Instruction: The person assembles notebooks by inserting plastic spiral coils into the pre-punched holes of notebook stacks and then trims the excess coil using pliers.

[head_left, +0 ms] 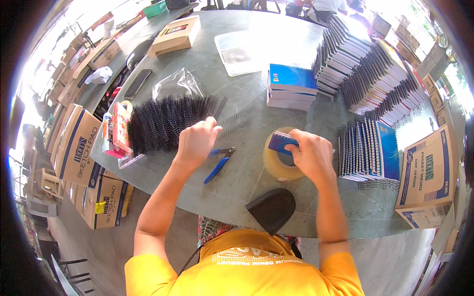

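Observation:
My right hand [313,154] grips a small blue notepad [282,142] above a wide roll of clear tape [274,167] on the table. My left hand [194,141] is closed, fingertips pinched at the near end of a thin black spiral binding coil [238,116]. Just left of that hand lies a dense heap of black spiral coils [158,121]. Blue-handled cutting pliers [218,165] rest between my forearms. A dark, rounded wedge-shaped object [274,208] sits at the table's near edge.
Unbound blue notepads [292,89] are stacked behind my right hand. Spiral-bound notepads [368,150] stand in rows at right, beside a cardboard box [427,172]. A plastic tray [237,53], an open carton [176,35] and a phone [138,84] lie farther back. Boxes [79,143] flank the left side.

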`<state>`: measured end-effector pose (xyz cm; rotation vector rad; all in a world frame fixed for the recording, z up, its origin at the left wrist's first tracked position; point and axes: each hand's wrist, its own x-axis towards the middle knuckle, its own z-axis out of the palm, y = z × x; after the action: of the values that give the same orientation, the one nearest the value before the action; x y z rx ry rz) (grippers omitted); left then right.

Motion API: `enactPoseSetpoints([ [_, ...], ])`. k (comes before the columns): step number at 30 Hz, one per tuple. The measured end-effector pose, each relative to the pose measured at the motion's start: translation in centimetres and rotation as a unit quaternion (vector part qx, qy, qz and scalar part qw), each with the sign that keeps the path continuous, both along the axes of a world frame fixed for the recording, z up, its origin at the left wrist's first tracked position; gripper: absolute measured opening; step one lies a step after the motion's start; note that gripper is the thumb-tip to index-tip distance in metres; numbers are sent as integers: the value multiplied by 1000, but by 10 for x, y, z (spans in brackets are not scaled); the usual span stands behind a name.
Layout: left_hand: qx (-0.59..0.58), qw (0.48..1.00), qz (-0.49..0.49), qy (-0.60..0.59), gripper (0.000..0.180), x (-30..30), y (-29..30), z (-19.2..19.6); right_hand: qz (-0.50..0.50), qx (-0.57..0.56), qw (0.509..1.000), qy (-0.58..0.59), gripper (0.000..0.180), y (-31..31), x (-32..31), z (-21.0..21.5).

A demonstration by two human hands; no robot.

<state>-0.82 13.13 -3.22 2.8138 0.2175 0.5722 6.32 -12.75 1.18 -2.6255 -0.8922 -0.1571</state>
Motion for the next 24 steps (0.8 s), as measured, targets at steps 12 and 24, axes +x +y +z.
enactPoseSetpoints([
  [12,-319,935,-147,44,29,10,-71,27,28,116,993,4,15,2,0,-2],
  [24,-292,920,-232,-117,15,11,-94,23,-14,57,997,-54,21,13,1,-17],
])
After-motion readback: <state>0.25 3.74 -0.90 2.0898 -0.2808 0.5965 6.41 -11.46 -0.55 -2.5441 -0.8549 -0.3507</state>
